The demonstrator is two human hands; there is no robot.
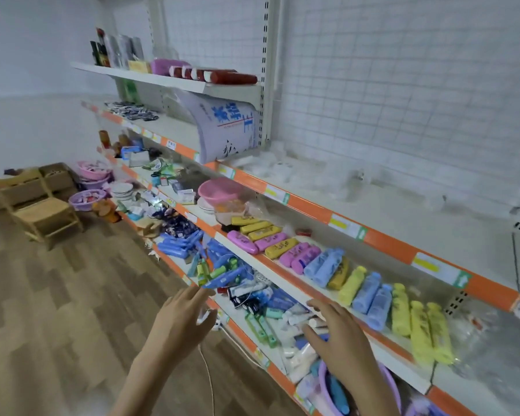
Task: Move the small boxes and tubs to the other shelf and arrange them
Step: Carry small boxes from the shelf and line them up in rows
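Two hands out, both empty: left hand has fingers spread and relaxed, hovering at the front edge of the lower shelf; right hand is likewise spread, palm down, over the loose pile of small boxes and tubes on that shelf. No contact that I can confirm, nothing pinched. Reads as a pre-grasp reach, hands wide probably to gather several items at once

Pile sits directly under and just ahead of right fingertips, and just right of left fingertips. Mixed stock: blue boxes, green tubes, white tubes, jumbled, so single picks likely snag neighbours. Purple tub with a blue item in it is below the right wrist, partly hidden

One shelf up: row of pink, yellow and blue cases laid side by side, neat, near the right hand but above it. Pink basin further left on that level. Upper shelf beyond holds only clear plastic bits, plausibly the destination, can't tell for sure

Wooden stools on the floor, well apart
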